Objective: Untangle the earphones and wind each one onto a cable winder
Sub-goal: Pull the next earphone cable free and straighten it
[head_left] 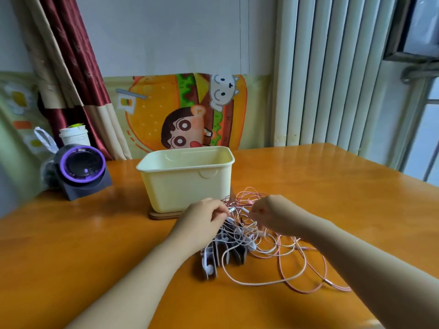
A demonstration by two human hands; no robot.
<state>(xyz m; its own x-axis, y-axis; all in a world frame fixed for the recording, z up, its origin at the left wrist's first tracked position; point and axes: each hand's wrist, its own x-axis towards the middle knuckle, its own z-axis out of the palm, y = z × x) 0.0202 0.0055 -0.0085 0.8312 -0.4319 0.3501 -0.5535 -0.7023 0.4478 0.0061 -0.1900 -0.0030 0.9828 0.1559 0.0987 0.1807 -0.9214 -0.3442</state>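
Hands [202,217] [273,214] pinching tangled earphones [268,250], cable winders [213,257] beneath

Observed bare left hand [202,218] and bare right hand [270,214]. Recorded both forearms uncovered along whole visible length, down to edge of view. Noted slim wrists.
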